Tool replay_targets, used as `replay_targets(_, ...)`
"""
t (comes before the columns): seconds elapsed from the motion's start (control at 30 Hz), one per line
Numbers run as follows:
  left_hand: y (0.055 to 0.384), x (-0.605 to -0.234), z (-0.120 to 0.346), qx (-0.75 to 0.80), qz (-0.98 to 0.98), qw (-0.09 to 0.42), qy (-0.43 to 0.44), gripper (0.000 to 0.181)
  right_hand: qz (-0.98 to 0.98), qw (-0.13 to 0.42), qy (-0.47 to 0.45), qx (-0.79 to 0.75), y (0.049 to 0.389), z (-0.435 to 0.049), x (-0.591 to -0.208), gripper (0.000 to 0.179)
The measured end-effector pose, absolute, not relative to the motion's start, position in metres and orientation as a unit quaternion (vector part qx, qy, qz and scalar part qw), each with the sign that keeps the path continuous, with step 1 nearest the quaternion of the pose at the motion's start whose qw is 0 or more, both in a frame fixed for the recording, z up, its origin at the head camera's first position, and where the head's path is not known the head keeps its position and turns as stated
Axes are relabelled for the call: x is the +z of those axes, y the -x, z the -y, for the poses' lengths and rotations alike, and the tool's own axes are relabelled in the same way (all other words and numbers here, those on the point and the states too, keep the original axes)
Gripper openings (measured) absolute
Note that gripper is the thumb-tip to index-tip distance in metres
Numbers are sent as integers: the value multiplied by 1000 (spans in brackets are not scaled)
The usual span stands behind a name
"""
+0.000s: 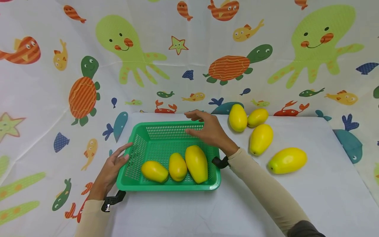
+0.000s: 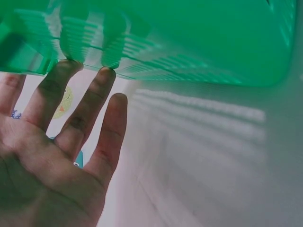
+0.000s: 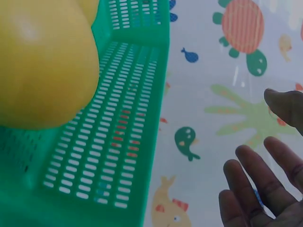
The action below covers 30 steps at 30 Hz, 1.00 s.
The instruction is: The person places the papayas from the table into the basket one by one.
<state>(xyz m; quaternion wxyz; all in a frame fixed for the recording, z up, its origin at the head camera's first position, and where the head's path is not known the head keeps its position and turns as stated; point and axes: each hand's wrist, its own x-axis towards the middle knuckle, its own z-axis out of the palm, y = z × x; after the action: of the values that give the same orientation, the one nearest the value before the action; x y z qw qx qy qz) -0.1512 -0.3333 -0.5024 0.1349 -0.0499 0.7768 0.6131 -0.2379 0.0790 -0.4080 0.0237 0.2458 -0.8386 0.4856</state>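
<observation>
A green slotted plastic basket (image 1: 168,187) holds three smooth yellow fruits that look like papayas: a left one (image 1: 154,171), a middle one (image 1: 177,167) and a larger right one (image 1: 196,164). My left hand (image 1: 110,171) is at the basket's left side; in the left wrist view its straight fingertips (image 2: 105,75) touch the green wall. Over the back right of the basket hovers my right hand (image 1: 208,129), fingers spread and nothing in its grasp. The right wrist view shows that hand (image 3: 267,189) apart from the basket's rim.
Right of the basket, several more yellow fruits lie on the white table (image 1: 248,204): two at the back (image 1: 238,118), one in front of them (image 1: 261,139) and one further right (image 1: 288,160). A cloth (image 1: 189,39) printed with sea animals hangs behind the table.
</observation>
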Motion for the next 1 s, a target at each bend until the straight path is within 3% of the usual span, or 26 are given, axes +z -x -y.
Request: replay_targets(1.0, 150, -502, 334, 613, -778, 132, 43, 57, 865, 94, -137, 473, 231, -126, -430, 58)
